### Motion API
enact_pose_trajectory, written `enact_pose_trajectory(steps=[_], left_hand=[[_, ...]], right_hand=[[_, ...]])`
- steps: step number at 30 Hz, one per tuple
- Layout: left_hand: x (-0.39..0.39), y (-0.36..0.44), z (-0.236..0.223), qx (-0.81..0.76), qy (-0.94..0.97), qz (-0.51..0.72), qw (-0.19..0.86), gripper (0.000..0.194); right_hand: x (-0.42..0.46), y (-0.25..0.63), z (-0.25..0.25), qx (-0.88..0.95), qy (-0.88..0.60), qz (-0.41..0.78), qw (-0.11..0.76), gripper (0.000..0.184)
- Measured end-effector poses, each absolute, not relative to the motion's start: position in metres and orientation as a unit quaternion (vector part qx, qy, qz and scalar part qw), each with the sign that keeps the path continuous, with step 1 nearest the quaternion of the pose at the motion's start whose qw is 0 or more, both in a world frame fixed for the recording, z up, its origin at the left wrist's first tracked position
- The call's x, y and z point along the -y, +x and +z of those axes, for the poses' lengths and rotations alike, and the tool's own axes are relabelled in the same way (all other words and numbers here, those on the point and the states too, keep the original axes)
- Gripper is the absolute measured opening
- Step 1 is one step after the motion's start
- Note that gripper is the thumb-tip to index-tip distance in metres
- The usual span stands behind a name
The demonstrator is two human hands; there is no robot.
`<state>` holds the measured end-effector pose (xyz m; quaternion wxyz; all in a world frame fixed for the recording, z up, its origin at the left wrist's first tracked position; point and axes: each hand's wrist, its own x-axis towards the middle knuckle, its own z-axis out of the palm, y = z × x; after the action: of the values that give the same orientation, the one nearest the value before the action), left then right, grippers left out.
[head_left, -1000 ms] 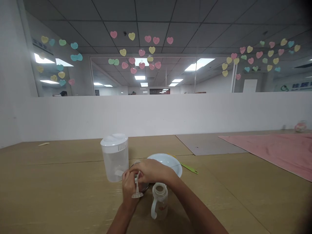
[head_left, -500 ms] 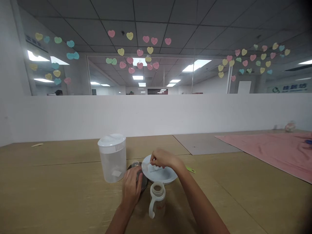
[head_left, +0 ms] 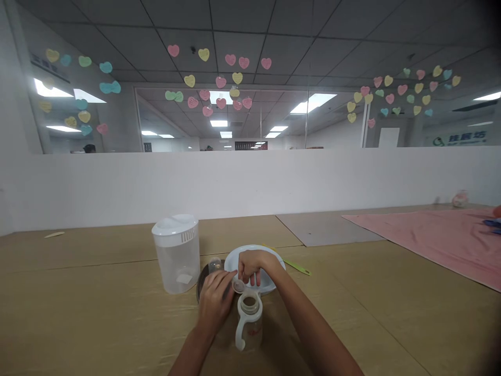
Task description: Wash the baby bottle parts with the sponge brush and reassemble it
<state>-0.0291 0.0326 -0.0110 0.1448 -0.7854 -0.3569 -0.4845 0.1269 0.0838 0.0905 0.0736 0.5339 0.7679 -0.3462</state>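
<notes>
My right hand (head_left: 252,267) bends down over the near side of a pale blue-white dish (head_left: 269,284). Its fingers pinch a small round clear cap (head_left: 238,286), just behind the bottle's mouth. My left hand (head_left: 214,296) rests over a dark round plate (head_left: 201,284), fingers stretched out and thumb apart, fingertips close to the cap. A small clear dome-shaped piece (head_left: 215,265) shows behind the left fingers. In front of both hands stands an uncapped clear bottle (head_left: 253,337) with a white collar and handle (head_left: 240,331). Part of the dark plate is hidden by my left hand.
A translucent pitcher (head_left: 174,266) with a white lid stands left of the plate. Beyond the dish lies a green-handled utensil (head_left: 297,268). A pink cloth (head_left: 430,235) covers the right, with a blurred jar (head_left: 460,198) behind it. A white wall (head_left: 235,183) bounds the table.
My right hand has drawn the cap slightly nearer, toward the bottle, and turned its fingers downward. More of the green-handled utensil shows. My left hand stays over the dark plate.
</notes>
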Motion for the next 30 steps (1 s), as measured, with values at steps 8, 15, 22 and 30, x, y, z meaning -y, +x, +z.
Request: enact_pose_trajectory(steps=[8, 15, 22, 30], left_hand=[[-0.027, -0.012, -0.012, 0.388, -0.773, -0.500, 0.044, 0.026], [-0.020, -0.005, -0.012, 0.386, -0.769, -0.509, -0.030, 0.025], [-0.034, 0.017, -0.024, 0.401, -0.735, -0.547, 0.007, 0.022], [-0.048, 0.023, -0.039, 0.428, -0.673, -0.603, 0.027, 0.026]], right_hand=[[-0.086, 0.128, 0.088, -0.784, 0.511, -0.346, 0.065, 0.026], [-0.088, 0.177, 0.122, -0.734, 0.666, -0.133, -0.023, 0.059], [-0.082, 0.219, 0.120, -0.644, 0.738, -0.190, 0.058, 0.023], [-0.093, 0.217, 0.116, -0.668, 0.713, -0.210, -0.002, 0.019]])
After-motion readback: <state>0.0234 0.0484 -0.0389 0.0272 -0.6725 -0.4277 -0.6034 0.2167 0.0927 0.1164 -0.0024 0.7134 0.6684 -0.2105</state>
